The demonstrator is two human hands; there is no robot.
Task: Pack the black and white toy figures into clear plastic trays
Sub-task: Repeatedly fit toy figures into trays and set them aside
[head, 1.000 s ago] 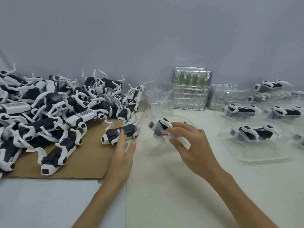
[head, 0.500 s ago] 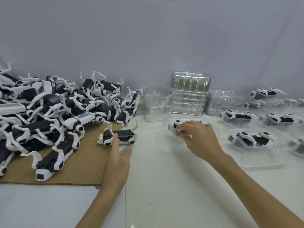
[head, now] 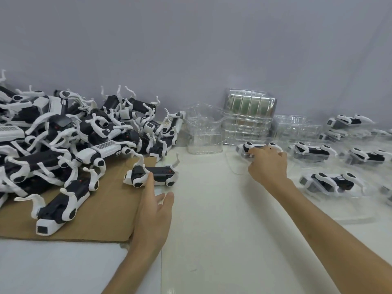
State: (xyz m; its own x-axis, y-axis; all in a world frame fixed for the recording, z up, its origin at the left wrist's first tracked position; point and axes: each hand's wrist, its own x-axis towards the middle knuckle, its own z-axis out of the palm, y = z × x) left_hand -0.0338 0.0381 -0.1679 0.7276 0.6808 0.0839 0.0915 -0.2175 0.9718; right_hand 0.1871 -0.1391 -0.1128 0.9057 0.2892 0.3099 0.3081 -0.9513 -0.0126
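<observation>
No writing is showing legibly: the white labels (head: 105,147) on some toy figures (head: 93,154) are appearing only as blurred, barcode-like stripes, too small to read.

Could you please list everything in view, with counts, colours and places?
Cardboard: one, brown, left.
Figure pile: many, black and white, left, over the cardboard.
Lone figure: one, black and white, cardboard's right edge.
Held figure: one, black and white, in a clear tray, centre.
Packed figures: several, black and white, trayed, right.
Empty trays: stacks, clear, by the wall.
Left hand: fingers straight, at the lone figure.
Right hand: fingers curled over the held figure.
</observation>
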